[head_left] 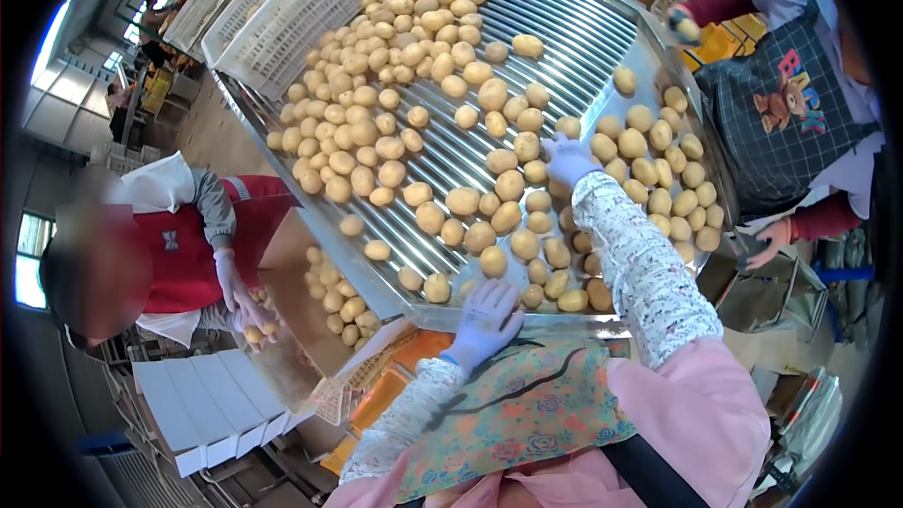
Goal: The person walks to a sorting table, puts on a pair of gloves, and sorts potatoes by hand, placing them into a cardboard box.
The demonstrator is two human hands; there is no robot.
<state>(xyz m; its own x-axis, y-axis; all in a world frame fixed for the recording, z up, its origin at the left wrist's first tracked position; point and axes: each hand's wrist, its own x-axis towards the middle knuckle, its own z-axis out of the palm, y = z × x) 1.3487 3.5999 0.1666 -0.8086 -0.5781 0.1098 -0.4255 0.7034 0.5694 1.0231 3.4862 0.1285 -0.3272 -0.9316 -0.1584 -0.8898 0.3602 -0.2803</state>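
Note:
Many yellow potatoes (463, 200) lie spread over a ribbed metal sorting table (555, 33). My left hand (484, 320), in a pale blue glove, rests flat with its fingers apart on the table's near rim (527, 322), just below a potato (493, 261). It holds nothing. My right hand (569, 160), also gloved, reaches out over the table with a floral sleeve behind it. Its fingers are spread on top of the potatoes there, and what lies under the palm is hidden.
A person in a red vest (183, 254) at the left handles potatoes in a box (334, 306). Another person in a checked apron (785, 113) works at the right and holds a potato (687, 30). White plastic crates (282, 14) stand at the table's far left.

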